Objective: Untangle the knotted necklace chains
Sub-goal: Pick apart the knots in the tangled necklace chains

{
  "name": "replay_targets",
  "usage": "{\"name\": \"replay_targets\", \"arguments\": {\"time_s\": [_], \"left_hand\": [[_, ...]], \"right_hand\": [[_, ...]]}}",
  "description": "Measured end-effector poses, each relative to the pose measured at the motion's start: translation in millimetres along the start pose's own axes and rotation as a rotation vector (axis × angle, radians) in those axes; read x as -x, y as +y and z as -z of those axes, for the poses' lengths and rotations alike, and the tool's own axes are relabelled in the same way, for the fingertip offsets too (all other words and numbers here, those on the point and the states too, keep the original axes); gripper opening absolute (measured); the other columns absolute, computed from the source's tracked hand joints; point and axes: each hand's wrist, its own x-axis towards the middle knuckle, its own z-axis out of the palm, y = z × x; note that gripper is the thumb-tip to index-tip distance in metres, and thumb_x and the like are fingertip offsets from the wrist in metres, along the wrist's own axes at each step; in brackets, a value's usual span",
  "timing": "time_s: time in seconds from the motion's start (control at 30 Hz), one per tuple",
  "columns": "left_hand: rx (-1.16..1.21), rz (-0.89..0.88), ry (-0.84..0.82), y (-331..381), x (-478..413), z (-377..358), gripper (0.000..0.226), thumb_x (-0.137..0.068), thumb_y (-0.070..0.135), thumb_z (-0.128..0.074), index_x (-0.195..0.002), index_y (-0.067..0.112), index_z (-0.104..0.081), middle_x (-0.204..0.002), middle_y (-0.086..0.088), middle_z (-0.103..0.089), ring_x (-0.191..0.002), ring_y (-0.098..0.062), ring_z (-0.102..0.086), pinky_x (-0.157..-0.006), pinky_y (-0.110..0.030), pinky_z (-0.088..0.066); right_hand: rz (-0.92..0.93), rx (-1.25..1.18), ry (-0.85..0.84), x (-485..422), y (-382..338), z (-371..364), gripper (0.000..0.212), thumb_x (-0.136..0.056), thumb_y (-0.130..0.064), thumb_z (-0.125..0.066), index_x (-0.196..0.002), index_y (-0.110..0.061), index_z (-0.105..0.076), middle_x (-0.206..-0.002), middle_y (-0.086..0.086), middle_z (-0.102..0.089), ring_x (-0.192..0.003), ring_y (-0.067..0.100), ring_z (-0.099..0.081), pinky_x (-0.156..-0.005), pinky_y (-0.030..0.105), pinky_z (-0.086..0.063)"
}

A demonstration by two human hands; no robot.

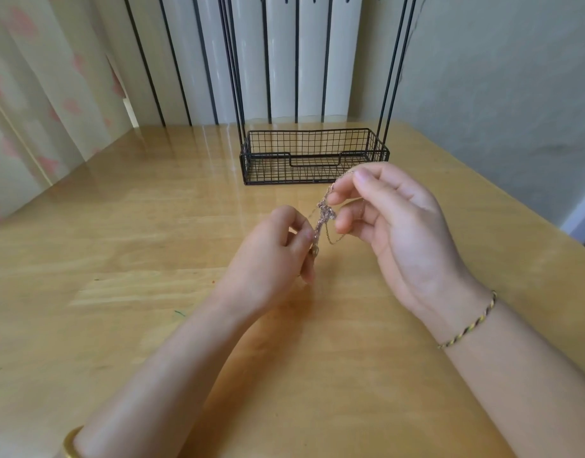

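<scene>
Both hands held the chains (324,214) above the table (152,292): left hand (271,259) pinching at seven o'clock, right hand (393,233) gripping at one o'clock (knot between). Easing strands apart gently seemed wisest.

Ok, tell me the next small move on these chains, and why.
Probably bring the hands slightly closer to slacken the knot. The left hand pinches the chains below the knot, the right hand pinches them above it, and they run bunched and taut between; one thin loop hangs free beneath.
</scene>
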Motion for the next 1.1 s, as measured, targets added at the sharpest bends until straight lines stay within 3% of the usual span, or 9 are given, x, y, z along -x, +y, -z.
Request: {"name": "replay_targets", "arguments": {"time_s": [0.13,0.33,0.43,0.63,0.83,1.0,1.1], "left_hand": [[0.039,0.058,-0.043,-3,0,0,0.018,-0.097,0.009,-0.045,-0.088,0.012,-0.060,-0.059,0.005,-0.057,-0.037,0.000,-0.040,-0.042,-0.015,-0.031],[0.206,0.181,-0.158,4,4,2,0.040,-0.089,-0.008,-0.031,-0.090,0.013,-0.065,-0.085,-0.003,-0.069,-0.039,-0.004,-0.035,-0.041,-0.013,-0.031],[0.263,0.203,-0.215,5,5,4,0.040,-0.088,-0.009,-0.032,-0.085,0.012,-0.065,-0.078,-0.001,-0.069,-0.044,-0.008,-0.035,-0.041,-0.015,-0.030],[0.398,0.262,-0.141,4,2,7,0.036,-0.087,-0.011,-0.030,-0.075,0.012,-0.056,-0.063,0.000,-0.062,-0.047,-0.011,-0.048,-0.041,-0.018,-0.029],[0.553,0.207,-0.118,7,1,16,0.039,-0.086,-0.012,-0.029,-0.069,0.012,-0.055,-0.063,-0.002,-0.057,-0.051,-0.011,-0.050,-0.036,-0.015,-0.029],[0.299,0.045,-0.197,13,6,16,0.041,-0.079,-0.012,-0.034,-0.061,0.008,-0.066,-0.058,-0.001,-0.063,-0.054,-0.010,-0.048,-0.046,-0.016,-0.031],[0.097,0.004,-0.136,13,7,13,0.039,-0.078,-0.011,-0.038,-0.065,0.004,-0.071,-0.056,0.007,-0.065,-0.054,-0.006,-0.051,-0.052,-0.013,-0.040]], "right_hand": [[0.033,0.046,0.026,1,-6,-1,0.022,-0.098,-0.014,-0.045,-0.084,-0.011,-0.062,-0.080,0.009,-0.066,-0.043,0.011,-0.037,-0.040,0.020,-0.028],[0.040,0.048,0.053,0,-7,2,0.021,-0.098,-0.013,-0.044,-0.085,-0.010,-0.061,-0.079,0.007,-0.069,-0.039,0.008,-0.025,-0.038,0.015,-0.023],[0.029,0.052,0.087,-1,-7,3,0.022,-0.098,-0.014,-0.045,-0.083,-0.012,-0.059,-0.077,0.006,-0.070,-0.039,0.009,-0.024,-0.037,0.015,-0.023],[-0.047,0.103,0.177,-2,-6,6,0.020,-0.098,-0.018,-0.046,-0.082,-0.013,-0.058,-0.073,0.004,-0.071,-0.040,0.010,-0.021,-0.036,0.015,-0.021],[-0.084,0.182,0.256,-5,-4,10,0.021,-0.098,-0.020,-0.047,-0.080,-0.016,-0.059,-0.069,0.004,-0.070,-0.038,0.005,-0.025,-0.037,0.010,-0.023],[-0.081,0.185,0.282,-6,-4,12,0.021,-0.098,-0.018,-0.047,-0.080,-0.015,-0.058,-0.069,0.005,-0.067,-0.036,0.002,-0.038,-0.036,0.010,-0.027],[-0.061,0.190,0.275,-5,-6,10,0.021,-0.097,-0.016,-0.048,-0.079,-0.015,-0.058,-0.070,0.004,-0.063,-0.040,-0.001,-0.044,-0.039,0.007,-0.029]]}}
